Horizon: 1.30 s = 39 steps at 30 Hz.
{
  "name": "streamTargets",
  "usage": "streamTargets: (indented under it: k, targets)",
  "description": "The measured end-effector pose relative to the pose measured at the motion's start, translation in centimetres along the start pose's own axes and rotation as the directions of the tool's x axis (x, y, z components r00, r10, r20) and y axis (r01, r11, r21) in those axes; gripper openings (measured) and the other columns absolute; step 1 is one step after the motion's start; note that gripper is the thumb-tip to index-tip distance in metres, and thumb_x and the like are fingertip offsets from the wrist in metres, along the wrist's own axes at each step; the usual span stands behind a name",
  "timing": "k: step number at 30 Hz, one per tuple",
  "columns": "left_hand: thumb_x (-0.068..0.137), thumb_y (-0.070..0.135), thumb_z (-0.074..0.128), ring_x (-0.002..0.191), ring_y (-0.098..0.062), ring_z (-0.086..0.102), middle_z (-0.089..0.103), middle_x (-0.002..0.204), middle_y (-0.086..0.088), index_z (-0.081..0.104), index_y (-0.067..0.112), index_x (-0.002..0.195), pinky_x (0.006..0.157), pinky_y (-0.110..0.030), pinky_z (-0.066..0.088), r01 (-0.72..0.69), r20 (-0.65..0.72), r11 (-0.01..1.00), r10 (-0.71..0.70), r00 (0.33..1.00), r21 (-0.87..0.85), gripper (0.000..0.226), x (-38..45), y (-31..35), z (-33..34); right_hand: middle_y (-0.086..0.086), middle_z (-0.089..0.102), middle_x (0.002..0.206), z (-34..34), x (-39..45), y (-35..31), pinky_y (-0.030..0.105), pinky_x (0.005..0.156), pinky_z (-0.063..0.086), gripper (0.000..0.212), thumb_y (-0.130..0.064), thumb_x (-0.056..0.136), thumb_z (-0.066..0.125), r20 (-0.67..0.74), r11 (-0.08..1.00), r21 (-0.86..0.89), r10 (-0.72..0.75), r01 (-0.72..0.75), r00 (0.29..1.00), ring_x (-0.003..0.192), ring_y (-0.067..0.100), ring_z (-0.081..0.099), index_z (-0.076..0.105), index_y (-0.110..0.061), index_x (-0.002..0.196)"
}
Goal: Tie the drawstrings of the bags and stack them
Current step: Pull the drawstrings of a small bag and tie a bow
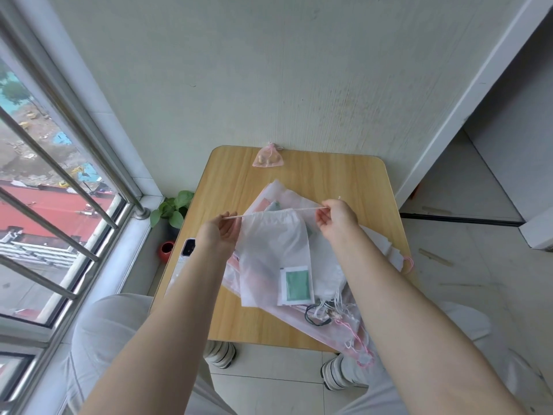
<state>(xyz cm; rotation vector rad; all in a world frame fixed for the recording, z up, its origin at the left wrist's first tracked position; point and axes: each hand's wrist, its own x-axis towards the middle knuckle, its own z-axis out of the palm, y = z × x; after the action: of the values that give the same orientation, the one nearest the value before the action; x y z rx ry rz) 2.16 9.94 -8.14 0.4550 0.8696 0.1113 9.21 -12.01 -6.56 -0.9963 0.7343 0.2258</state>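
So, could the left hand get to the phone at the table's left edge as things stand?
Probably not right away: the left hand is pinching the drawstring of the white bag. The phone lies just beside that wrist, nothing covering it, so letting go would free the way.

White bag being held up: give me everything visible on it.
The white bag is thin, translucent, fabric-like, with a gathered top channel and a white drawstring running out both sides. The left hand and right hand each pinch one cord end, pulling it taut and level, so the mouth is cinched. The bag hangs upright above the pile of bags on the wooden table, its lower end resting on the pile. A green-and-white packet shows at its lower right corner.
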Motion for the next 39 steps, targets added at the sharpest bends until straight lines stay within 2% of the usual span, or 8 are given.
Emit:
streamTargets:
  k: [3,5,9,14,21,25,29,39]
  targets:
    - [0.103,0.011,0.041,0.087,-0.029,0.067,0.067,0.087,-0.018,0.056,0.0,0.083,0.052,-0.03,0.057,0.055,0.034,0.966,-0.048,0.998,-0.252,0.028,-0.3,-0.2,0.1,0.011,0.057,0.077,0.3,-0.4,0.7,0.029,0.078,0.055,0.012,0.004,0.096,0.043,0.073,0.971,0.228,0.05,-0.066,0.996,0.071,0.02,0.06,0.052,-0.004,0.094]
    - [0.104,0.016,0.037,0.06,-0.017,0.059,0.058,0.069,-0.007,0.053,0.005,0.077,0.038,-0.02,0.042,0.083,0.062,0.957,-0.068,0.996,-0.277,0.033,-0.3,-0.2,0.1,0.003,0.046,0.065,0.4,-0.2,1.1,0.023,0.057,0.049,0.01,-0.004,0.1,0.044,0.103,0.951,0.287,0.088,-0.114,0.991,0.055,0.014,0.051,0.051,-0.011,0.097]
    - [0.104,0.027,0.033,0.035,-0.009,0.024,0.031,0.045,0.006,0.045,0.016,0.071,0.034,-0.019,0.015,0.014,0.019,0.992,-0.017,1.0,0.125,0.036,0.6,0.0,-0.1,-0.005,0.02,0.053,-0.2,0.6,1.3,0.021,0.038,0.017,0.011,-0.014,0.099,0.047,0.052,0.998,0.008,0.068,-0.069,0.996,0.035,0.009,0.019,0.055,-0.021,0.097]
    - [0.101,0.032,0.04,0.04,-0.011,0.023,0.028,0.047,0.006,0.059,0.012,0.087,0.04,-0.023,0.02,-0.131,-0.013,0.803,0.17,0.985,0.581,0.031,0.6,-0.3,-0.6,-0.002,0.029,0.056,-0.1,0.4,1.1,0.019,0.039,0.019,0.006,-0.011,0.091,0.055,0.041,0.889,-0.432,-0.148,0.151,0.988,0.041,0.013,0.023,0.055,-0.016,0.087]
    - [0.095,0.024,0.044,0.046,-0.016,0.035,0.045,0.05,0.002,0.068,0.01,0.076,0.048,-0.023,0.026,-0.4,0.352,0.014,0.448,0.822,0.917,0.033,0.6,-1.1,-1.2,-0.002,0.03,0.06,-1.2,0.8,1.8,0.03,0.052,0.017,0.035,-0.007,0.089,0.043,0.314,0.187,-0.86,-0.541,0.475,0.78,0.055,0.017,0.024,0.023,-0.016,0.062]
    - [0.085,0.034,0.042,0.052,-0.018,0.039,0.051,0.063,-0.002,0.064,0.008,0.072,0.049,-0.023,0.024,-0.355,0.499,-0.421,0.308,0.81,0.835,0.036,0.7,-1.5,-0.4,-0.001,0.043,0.068,-1.0,0.1,2.5,0.029,0.049,0.024,0.023,-0.017,0.095,0.044,0.573,-0.304,-0.819,-0.379,0.487,0.727,0.061,0.02,0.04,0.036,-0.014,0.074]
    - [0.086,0.035,0.046,0.053,-0.019,0.037,0.044,0.061,0.002,0.054,0.019,0.06,0.046,-0.022,0.021,-0.262,0.517,-0.681,0.199,0.833,0.684,0.032,0.4,-1.5,1.1,0.004,0.056,0.079,-0.3,-0.3,2.8,0.032,0.06,0.038,0.012,-0.022,0.092,0.043,0.643,-0.438,-0.742,-0.25,0.508,0.724,0.078,0.025,0.05,0.046,-0.016,0.082]
    - [0.07,0.024,0.057,0.055,-0.019,0.023,0.022,0.052,0.003,0.024,0.02,0.051,0.051,-0.024,0.011,-0.326,0.438,-0.349,0.32,0.84,0.879,0.038,-0.4,-2.4,0.4,-0.003,0.022,0.054,0.9,-1.3,3.5,0.03,0.048,0.014,0.045,-0.016,0.082,0.057,0.56,-0.086,-0.824,-0.268,0.559,0.784,0.051,0.014,0.02,0.023,-0.017,0.053]
